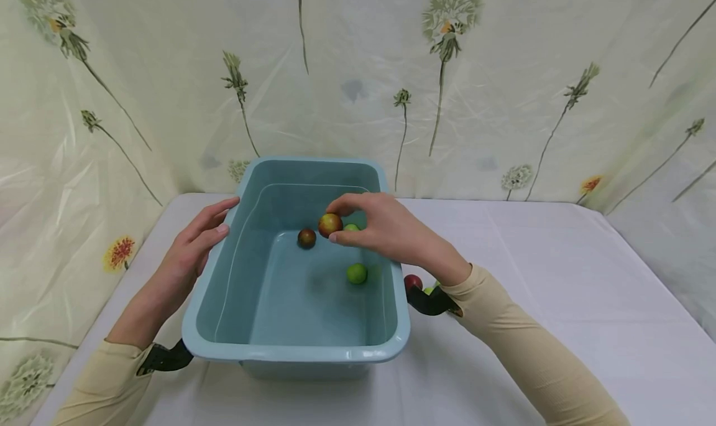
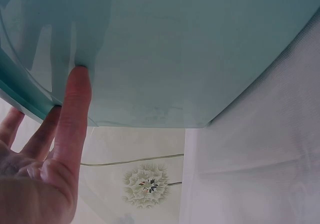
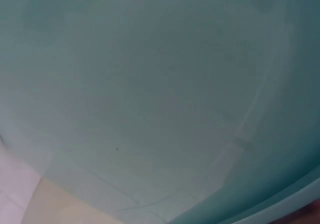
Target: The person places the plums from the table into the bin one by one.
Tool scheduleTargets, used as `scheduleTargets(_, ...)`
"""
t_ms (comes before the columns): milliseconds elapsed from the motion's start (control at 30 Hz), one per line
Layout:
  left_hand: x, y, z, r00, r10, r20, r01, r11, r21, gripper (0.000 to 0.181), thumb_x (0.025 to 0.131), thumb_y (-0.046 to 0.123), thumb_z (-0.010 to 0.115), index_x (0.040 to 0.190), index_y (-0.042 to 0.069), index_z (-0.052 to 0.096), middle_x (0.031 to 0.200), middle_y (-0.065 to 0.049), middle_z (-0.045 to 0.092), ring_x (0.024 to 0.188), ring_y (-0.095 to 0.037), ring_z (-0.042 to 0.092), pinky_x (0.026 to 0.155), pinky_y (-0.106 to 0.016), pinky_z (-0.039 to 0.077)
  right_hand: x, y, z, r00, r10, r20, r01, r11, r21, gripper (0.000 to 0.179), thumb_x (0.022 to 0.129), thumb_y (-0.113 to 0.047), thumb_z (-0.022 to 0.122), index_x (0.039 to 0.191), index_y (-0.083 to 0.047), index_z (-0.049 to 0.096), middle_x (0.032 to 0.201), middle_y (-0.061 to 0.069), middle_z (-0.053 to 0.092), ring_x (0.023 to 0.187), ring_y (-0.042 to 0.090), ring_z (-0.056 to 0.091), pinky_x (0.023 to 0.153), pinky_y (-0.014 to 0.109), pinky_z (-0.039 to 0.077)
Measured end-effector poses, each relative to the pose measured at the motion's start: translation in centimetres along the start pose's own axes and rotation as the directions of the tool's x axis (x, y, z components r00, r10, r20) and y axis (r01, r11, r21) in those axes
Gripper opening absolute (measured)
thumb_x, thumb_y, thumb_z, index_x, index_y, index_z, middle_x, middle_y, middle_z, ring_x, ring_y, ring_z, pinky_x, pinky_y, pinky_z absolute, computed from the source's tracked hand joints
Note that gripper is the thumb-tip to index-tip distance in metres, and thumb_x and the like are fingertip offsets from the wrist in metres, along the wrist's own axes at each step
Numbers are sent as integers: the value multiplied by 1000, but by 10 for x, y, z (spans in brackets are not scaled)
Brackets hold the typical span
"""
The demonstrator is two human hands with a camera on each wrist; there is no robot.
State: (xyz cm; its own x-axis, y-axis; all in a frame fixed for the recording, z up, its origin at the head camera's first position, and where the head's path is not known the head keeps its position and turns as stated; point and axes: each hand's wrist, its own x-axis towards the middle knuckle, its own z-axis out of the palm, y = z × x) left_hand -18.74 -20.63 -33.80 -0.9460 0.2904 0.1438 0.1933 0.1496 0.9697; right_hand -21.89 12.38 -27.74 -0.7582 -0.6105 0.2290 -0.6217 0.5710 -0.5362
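Observation:
A light blue plastic basin (image 1: 296,353) stands on the table. My right hand (image 1: 391,227) is over its inside, pinching a small round red-and-yellow fruit (image 1: 330,225) between fingers and thumb. Inside the basin are a dark reddish-brown fruit (image 1: 306,238), a green fruit (image 1: 357,273) and another green fruit (image 1: 352,227), which the right hand partly hides. My left hand (image 1: 187,245) rests at the basin's left side; the left wrist view shows its fingers (image 2: 72,119) extended against the outer wall (image 2: 175,58). Only the basin wall (image 3: 150,83) fills most of the right wrist view.
A red fruit (image 1: 413,282) and some green fruit (image 1: 429,290) lie on the table just right of the basin, partly hidden by the right wrist's black strap (image 1: 432,301). White cloth (image 1: 531,277) covers the table. A flower-patterned curtain (image 1: 347,96) hangs behind.

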Motion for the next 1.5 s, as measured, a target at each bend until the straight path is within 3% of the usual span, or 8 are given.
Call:
scheduleTargets(333,-1,1,0,1000,3,2,-3,1000,-11,48,106,36,39,153,30,34,155,-7,29,127,-25,44,88,-30,48,1,-3,-1,999,38,21,-38,998,-41,36,89,-32,74,120,-17,67,112,-8,66,108,9,58,92,37,46)
scheduleTargets(733,0,1,0,1000,16,6,-16,1000,-18,48,106,35,39,153,29,34,154,-8,30,123,-24,46,86,-30,49,-2,0,-1,1000,19,-21,-19,999,36,35,91,-31,72,122,-17,65,114,-9,65,110,8,57,94,36,45)
scheduleTargets(967,0,1,1,1000,14,4,-14,1000,-16,48,106,36,39,153,29,34,154,-8,30,123,-24,47,86,-30,50,-8,4,0,993,9,-121,-3,999,49,35,94,-32,68,126,-18,62,118,-10,64,114,7,55,97,37,44)
scheduleTargets(1167,1,1,0,1000,15,5,-15,1000,-11,48,106,36,39,153,30,34,154,-8,31,124,-25,46,87,-30,49,-18,5,-3,975,8,-222,4,998,55,36,93,-32,70,125,-18,64,124,-6,62,120,12,52,96,41,45)
scheduleTargets(1500,0,0,0,1000,19,8,-19,1000,-21,47,106,35,39,153,29,34,153,-9,31,123,-24,47,88,-30,50,-40,16,-9,945,62,-321,-39,996,78,42,92,-32,70,131,-19,62,132,-5,58,128,13,47,102,45,40)
